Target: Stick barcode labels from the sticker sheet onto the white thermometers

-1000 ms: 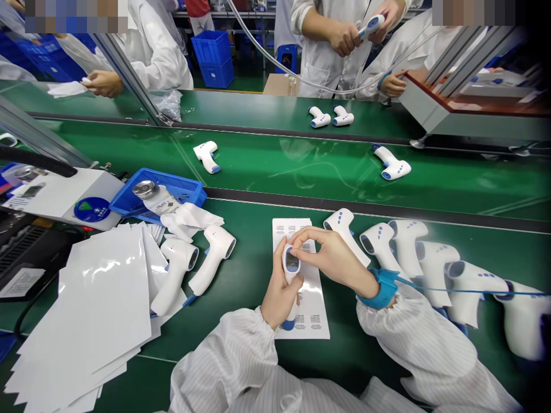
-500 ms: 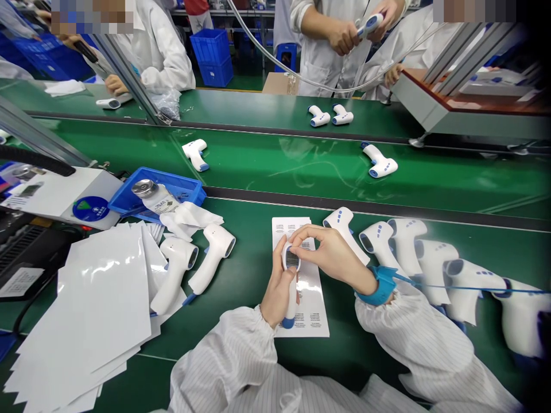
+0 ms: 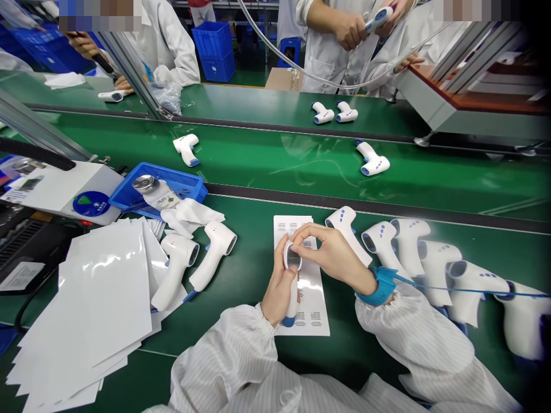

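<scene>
My left hand (image 3: 278, 289) is closed around a white infrared thermometer (image 3: 291, 310) with a blue handle end, held upright with its small dark screen facing me. At the upper edge of that screen, my right hand (image 3: 329, 252) has thumb and forefinger pinched together. Whatever may be between those fingertips is too small to make out. A blue wrist strap (image 3: 379, 287) with a cord circles my right wrist. Beneath both hands lies a printed label sheet (image 3: 316, 318), partly covered by them.
Several white thermometers (image 3: 381, 238) lie in a row on the right, and two thermometers (image 3: 215, 252) on the left near stacked white sheets (image 3: 103, 287). A blue tray (image 3: 189, 186) holds a metal-topped bottle (image 3: 161, 195). Beyond runs a green belt (image 3: 258, 155); co-workers stand across it.
The two thermometers on the belt have shifted left. Across the bench, a co-worker's hand has moved near a dark tool. My hands keep nearly the same hold; the view has shifted slightly.
</scene>
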`<action>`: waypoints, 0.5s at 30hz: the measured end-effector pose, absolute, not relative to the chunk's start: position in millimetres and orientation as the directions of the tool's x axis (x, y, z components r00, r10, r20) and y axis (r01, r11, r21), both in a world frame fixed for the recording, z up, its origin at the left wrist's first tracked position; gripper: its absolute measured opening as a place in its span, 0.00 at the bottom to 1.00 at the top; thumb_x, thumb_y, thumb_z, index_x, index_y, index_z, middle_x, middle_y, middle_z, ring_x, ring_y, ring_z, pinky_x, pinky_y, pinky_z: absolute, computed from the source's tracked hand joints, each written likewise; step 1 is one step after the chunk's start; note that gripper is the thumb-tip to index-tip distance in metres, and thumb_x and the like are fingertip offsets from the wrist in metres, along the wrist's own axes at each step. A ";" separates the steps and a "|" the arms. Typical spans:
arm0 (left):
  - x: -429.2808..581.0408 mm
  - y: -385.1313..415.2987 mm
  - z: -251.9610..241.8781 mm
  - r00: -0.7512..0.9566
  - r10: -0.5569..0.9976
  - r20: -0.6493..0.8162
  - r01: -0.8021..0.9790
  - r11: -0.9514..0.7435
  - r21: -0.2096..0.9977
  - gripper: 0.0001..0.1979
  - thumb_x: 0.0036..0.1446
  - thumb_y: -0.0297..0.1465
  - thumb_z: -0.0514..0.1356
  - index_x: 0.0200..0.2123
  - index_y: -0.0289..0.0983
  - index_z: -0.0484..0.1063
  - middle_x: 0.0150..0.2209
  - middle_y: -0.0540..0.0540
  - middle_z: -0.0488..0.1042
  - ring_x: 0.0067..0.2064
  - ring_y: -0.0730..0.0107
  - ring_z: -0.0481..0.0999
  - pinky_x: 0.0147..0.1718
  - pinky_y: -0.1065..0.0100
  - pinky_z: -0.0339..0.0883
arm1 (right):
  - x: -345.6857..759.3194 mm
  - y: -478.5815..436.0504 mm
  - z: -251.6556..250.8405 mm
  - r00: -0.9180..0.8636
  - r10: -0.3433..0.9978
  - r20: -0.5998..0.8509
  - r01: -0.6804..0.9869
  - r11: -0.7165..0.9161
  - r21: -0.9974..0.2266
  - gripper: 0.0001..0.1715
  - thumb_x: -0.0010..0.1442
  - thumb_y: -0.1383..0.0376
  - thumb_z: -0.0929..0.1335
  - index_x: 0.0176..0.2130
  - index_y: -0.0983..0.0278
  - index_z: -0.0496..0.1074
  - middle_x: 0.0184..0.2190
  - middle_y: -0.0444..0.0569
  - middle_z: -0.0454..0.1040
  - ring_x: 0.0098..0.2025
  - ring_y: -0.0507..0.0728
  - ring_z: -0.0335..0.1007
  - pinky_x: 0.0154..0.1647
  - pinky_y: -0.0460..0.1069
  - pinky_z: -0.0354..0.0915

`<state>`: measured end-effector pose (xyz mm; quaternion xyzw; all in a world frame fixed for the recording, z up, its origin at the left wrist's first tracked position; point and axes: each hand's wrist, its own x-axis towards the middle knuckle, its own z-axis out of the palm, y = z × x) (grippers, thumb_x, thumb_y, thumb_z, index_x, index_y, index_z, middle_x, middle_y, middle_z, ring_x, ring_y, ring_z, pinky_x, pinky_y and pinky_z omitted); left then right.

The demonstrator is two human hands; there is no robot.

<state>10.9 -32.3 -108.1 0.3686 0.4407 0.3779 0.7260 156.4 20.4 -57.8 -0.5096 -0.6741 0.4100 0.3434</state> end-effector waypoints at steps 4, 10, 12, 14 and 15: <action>10.0 -32.0 -107.1 0.320 0.869 -0.377 -0.210 0.453 0.866 0.32 0.65 0.36 0.47 0.69 0.50 0.39 0.31 0.52 0.66 0.18 0.77 0.64 0.18 0.71 0.64 | 156.0 20.4 -67.3 -0.228 0.974 0.009 0.419 0.106 -0.902 0.02 0.60 0.65 0.68 0.36 0.61 0.71 0.37 0.45 0.76 0.41 0.56 0.73 0.45 0.53 0.68; 5.8 -31.6 -102.7 0.391 0.865 -0.313 -0.244 0.426 0.872 0.42 0.54 0.29 0.56 0.69 0.50 0.39 0.54 0.41 0.69 0.20 0.79 0.65 0.21 0.68 0.66 | 154.8 8.6 -83.5 -0.279 0.960 -0.016 0.387 0.097 -0.917 0.18 0.54 0.67 0.70 0.45 0.59 0.67 0.47 0.48 0.70 0.52 0.59 0.67 0.56 0.58 0.64; 5.7 -30.7 -102.6 0.402 0.864 -0.305 -0.282 0.433 0.856 0.40 0.55 0.30 0.55 0.68 0.51 0.42 0.59 0.41 0.65 0.20 0.80 0.66 0.21 0.68 0.65 | 155.0 3.9 -83.2 -0.304 0.952 -0.031 0.354 0.083 -0.932 0.22 0.54 0.67 0.71 0.48 0.58 0.65 0.50 0.49 0.68 0.54 0.59 0.65 0.58 0.59 0.63; 7.4 -28.9 -103.2 0.375 0.871 -0.318 -0.315 0.442 0.840 0.32 0.60 0.36 0.53 0.66 0.50 0.47 0.57 0.41 0.67 0.20 0.80 0.66 0.19 0.69 0.64 | 156.0 1.0 -80.1 -0.311 0.949 -0.047 0.320 0.058 -0.946 0.23 0.55 0.67 0.70 0.50 0.58 0.64 0.52 0.50 0.66 0.56 0.60 0.64 0.59 0.59 0.63; 8.8 -27.6 -103.4 0.348 0.876 -0.334 -0.326 0.447 0.833 0.28 0.62 0.39 0.51 0.64 0.49 0.50 0.56 0.42 0.68 0.20 0.80 0.66 0.19 0.69 0.64 | 156.8 0.2 -78.1 -0.319 0.946 -0.052 0.303 0.050 -0.952 0.23 0.56 0.67 0.70 0.50 0.58 0.65 0.52 0.51 0.66 0.57 0.59 0.64 0.59 0.59 0.63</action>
